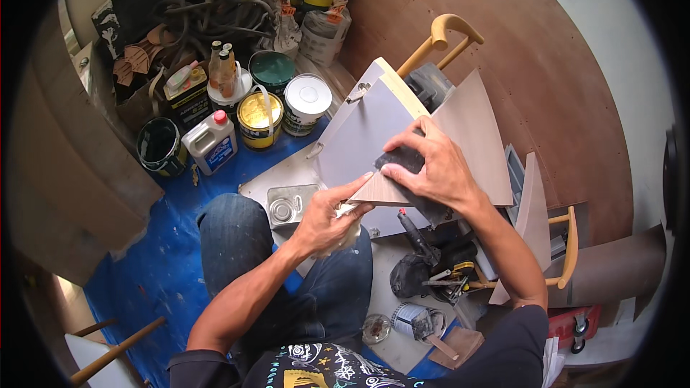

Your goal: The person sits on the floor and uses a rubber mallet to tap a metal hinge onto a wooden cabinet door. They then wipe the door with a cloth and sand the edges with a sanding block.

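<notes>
A dark sheet of sandpaper (pixel 400 161) is gripped in my right hand (pixel 444 170), folded over the edge of a wood-grain panel (pixel 476 140). My left hand (pixel 325 221) pinches the pointed near-left corner of that panel between thumb and fingers. Under those fingers hangs a crumpled whitish cloth (pixel 343 238), partly hidden by the hand. Behind the wood-grain piece stands a pale grey cabinet door (pixel 363 126) with metal hinges along its left edge. The sandpaper's lower part hangs below the panel's front edge.
Paint buckets, including a yellow one (pixel 259 121), and a white jug (pixel 210 142) stand at the left on blue sheeting (pixel 154 273). A metal can (pixel 291 201) sits by my knee. Right lie tools, a heat-gun-like black tool (pixel 418 238) and a wooden-armed chair (pixel 449 29).
</notes>
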Demonstrator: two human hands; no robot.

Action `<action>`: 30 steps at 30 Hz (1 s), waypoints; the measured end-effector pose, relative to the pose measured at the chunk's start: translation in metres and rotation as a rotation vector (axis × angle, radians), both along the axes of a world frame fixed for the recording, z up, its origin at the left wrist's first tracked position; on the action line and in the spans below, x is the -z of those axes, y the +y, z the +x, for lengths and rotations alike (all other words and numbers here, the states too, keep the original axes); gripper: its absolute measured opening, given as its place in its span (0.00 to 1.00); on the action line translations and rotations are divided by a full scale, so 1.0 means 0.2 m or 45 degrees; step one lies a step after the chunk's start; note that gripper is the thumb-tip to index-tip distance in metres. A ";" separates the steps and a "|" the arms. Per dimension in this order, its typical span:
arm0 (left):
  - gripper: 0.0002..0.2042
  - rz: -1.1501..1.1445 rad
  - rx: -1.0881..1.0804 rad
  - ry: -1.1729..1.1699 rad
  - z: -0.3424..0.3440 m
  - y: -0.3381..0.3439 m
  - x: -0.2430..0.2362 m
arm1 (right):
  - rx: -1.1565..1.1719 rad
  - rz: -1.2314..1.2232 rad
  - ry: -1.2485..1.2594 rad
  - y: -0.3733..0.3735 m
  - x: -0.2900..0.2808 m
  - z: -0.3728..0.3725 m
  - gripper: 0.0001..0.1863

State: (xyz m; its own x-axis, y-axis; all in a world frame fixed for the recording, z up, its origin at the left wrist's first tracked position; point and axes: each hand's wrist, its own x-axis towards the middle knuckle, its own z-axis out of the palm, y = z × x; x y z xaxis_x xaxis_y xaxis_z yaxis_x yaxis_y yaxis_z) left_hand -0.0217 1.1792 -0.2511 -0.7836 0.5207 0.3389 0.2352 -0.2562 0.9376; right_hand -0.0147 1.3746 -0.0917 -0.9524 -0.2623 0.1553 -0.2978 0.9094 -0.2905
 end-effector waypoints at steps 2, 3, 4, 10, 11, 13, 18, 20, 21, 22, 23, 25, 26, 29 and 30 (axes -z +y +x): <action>0.26 -0.027 -0.016 0.034 0.00 -0.01 0.01 | -0.001 0.029 -0.009 -0.02 -0.02 0.02 0.16; 0.26 -0.021 -0.004 0.007 0.01 0.00 0.00 | 0.015 0.038 -0.024 -0.02 -0.04 0.02 0.16; 0.27 -0.014 0.009 -0.021 0.01 0.00 0.00 | 0.032 0.046 -0.039 -0.02 -0.05 0.02 0.16; 0.27 -0.015 0.027 -0.027 0.00 -0.01 -0.02 | -0.016 0.064 -0.129 -0.09 -0.06 0.06 0.15; 0.27 -0.029 0.037 -0.035 -0.01 -0.02 -0.03 | -0.006 0.072 -0.088 -0.07 -0.07 0.05 0.15; 0.27 -0.004 0.034 -0.023 0.00 -0.01 -0.03 | 0.014 0.089 -0.006 -0.02 -0.08 0.03 0.15; 0.27 0.031 0.009 -0.007 -0.01 0.00 -0.01 | 0.075 0.062 -0.075 -0.06 -0.09 0.07 0.14; 0.27 0.032 -0.008 0.030 -0.01 0.00 -0.02 | 0.077 0.086 -0.004 -0.03 -0.07 0.06 0.14; 0.27 0.031 0.015 0.005 -0.01 0.00 -0.02 | 0.066 0.081 -0.033 -0.05 -0.08 0.07 0.14; 0.27 0.031 0.038 -0.021 -0.01 -0.01 -0.02 | 0.056 0.077 -0.063 -0.08 -0.08 0.08 0.14; 0.27 0.027 0.061 -0.045 -0.01 -0.02 -0.02 | 0.046 0.068 -0.092 -0.11 -0.08 0.09 0.14; 0.28 0.030 0.011 0.013 0.00 0.00 -0.01 | 0.073 0.083 -0.040 -0.08 -0.07 0.08 0.15; 0.28 0.034 -0.015 0.043 0.00 0.00 -0.01 | 0.090 0.101 -0.007 -0.05 -0.07 0.08 0.15; 0.28 0.042 0.033 -0.029 -0.01 0.00 0.00 | 0.093 0.111 0.005 -0.09 -0.07 0.09 0.14; 0.27 0.027 0.028 -0.036 0.00 0.00 0.00 | 0.114 0.107 -0.028 -0.13 -0.09 0.10 0.14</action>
